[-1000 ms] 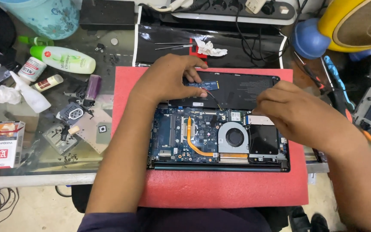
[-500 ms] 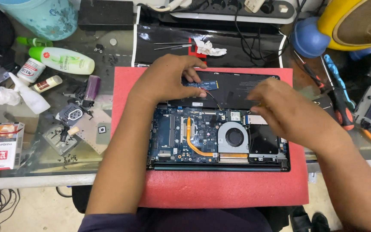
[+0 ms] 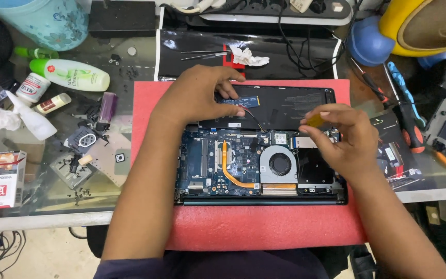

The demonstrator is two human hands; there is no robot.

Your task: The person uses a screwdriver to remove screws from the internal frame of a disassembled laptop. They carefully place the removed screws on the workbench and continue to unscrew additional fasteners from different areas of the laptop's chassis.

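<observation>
Lying open on a red foam mat (image 3: 264, 227), the laptop (image 3: 259, 155) shows its insides: a blue circuit board, a copper-coloured heat pipe (image 3: 229, 168), a round grey fan (image 3: 280, 164) and a flat black battery (image 3: 290, 106) along the far edge; the left hand (image 3: 197, 98) rests over the battery's left end, its fingers curled and pinching a small blue card (image 3: 243, 101) that lies on the battery, thumb at the card's far edge and fingertips at its near edge; the right hand (image 3: 339, 139) hovers above the laptop's right side, thumb and forefinger closed on a small yellowish piece (image 3: 316, 120), the other fingers loosely bent; a thin black wire (image 3: 256, 120) runs from near the card down to the board. To the left, on the glass table (image 3: 130, 201), lie a green-and-white bottle (image 3: 70, 75), a white spray bottle (image 3: 29, 119), a purple lighter (image 3: 107, 106) and a red-and-white box (image 3: 3, 178); screwdrivers (image 3: 401, 103) lie at the right.
</observation>
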